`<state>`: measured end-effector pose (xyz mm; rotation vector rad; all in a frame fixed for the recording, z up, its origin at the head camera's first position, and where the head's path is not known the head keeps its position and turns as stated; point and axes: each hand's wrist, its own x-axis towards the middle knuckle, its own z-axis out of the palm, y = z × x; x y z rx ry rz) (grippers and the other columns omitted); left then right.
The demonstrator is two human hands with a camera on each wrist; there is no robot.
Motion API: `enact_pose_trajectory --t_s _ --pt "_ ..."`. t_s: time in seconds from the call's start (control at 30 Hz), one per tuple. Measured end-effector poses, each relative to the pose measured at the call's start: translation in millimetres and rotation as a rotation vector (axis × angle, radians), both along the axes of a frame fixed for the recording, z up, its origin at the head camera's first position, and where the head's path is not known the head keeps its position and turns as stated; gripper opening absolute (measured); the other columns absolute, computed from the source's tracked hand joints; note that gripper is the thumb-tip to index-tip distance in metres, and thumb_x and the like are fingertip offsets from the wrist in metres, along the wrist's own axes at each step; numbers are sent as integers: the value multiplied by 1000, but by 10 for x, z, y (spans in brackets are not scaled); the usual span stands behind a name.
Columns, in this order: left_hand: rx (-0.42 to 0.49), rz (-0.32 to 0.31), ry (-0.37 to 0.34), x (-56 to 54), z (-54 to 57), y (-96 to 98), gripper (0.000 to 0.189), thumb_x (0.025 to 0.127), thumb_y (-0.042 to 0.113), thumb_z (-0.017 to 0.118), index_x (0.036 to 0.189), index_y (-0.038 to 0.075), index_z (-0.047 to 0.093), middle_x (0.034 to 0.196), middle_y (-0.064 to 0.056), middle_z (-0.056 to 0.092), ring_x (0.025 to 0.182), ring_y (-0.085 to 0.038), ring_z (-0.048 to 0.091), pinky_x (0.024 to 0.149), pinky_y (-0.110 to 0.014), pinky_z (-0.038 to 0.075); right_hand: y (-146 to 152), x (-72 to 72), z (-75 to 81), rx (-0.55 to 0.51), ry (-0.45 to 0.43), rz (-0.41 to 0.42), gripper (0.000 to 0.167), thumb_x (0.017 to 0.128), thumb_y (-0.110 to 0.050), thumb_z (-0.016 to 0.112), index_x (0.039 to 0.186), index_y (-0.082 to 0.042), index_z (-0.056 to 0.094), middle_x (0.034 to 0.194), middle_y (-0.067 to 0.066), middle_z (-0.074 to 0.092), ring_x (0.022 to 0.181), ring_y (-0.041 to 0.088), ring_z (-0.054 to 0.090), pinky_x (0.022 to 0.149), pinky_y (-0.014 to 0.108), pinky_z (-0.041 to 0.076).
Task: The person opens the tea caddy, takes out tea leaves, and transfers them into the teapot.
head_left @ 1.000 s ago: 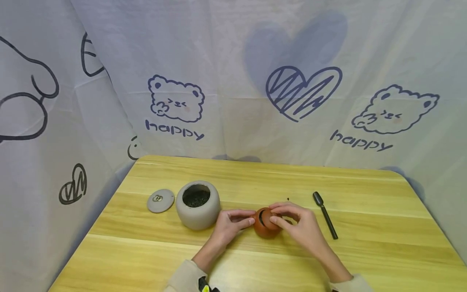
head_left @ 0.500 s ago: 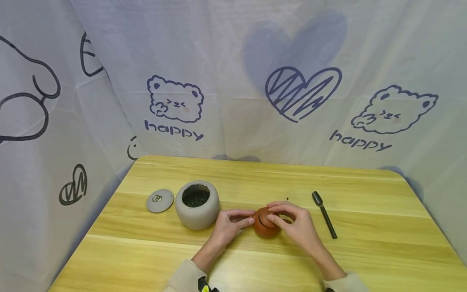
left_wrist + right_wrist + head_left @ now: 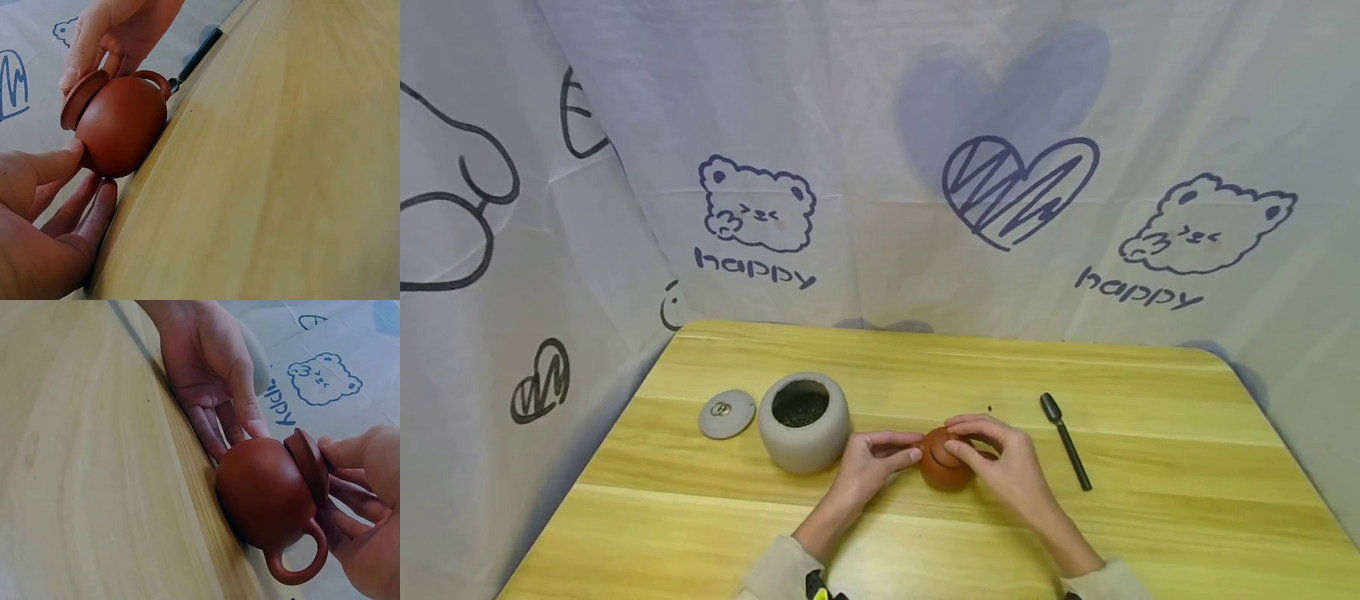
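A reddish-brown clay teapot [image 3: 945, 478] stands on the table between the two hands. Its spout is pinched between the thumb and fingers of my left hand [image 3: 867, 471] and is mostly covered by them. The round lid [image 3: 307, 464] sits at the teapot's mouth, tilted in the right wrist view, with a thin dark gap along one edge. My right hand [image 3: 1011, 467] holds this lid from above with thumb and fingers; its knob is hidden. In the right wrist view the looped handle [image 3: 319, 550] is on the right hand's side, untouched as far as I can see.
Left of the hands stands a grey round jar [image 3: 805, 450] with dark loose leaves inside. Beside it lies its grey lid [image 3: 735, 421] with a ring. A black scoop [image 3: 1071, 446] lies to the right. One dark speck [image 3: 989, 408] is behind the teapot.
The teapot lid in my right hand has moved left and down onto the mouth, so the dark opening has narrowed to a thin line. My left hand keeps its hold.
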<state>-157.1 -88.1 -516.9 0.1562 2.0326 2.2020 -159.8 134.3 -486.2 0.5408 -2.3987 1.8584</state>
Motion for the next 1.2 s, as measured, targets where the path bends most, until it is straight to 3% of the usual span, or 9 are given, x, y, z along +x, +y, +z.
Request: enact_pose_trajectory --t_s 0.63,1.2 --pt "-23 -2 25 3 6 0 24 91 5 79 112 -5 77 115 -19 74 111 -30 70 87 -24 58 -24 6 -62 57 19 -34 16 90 -19 81 105 -13 79 117 -1 73 113 22 69 82 29 61" --pt "-7 -2 18 4 -6 -12 24 91 5 79 112 -5 76 115 -19 74 111 -30 70 87 -25 58 -26 10 -147 31 66 -29 18 91 -16 80 108 -12 78 119 0 72 113 23 68 84 31 61"
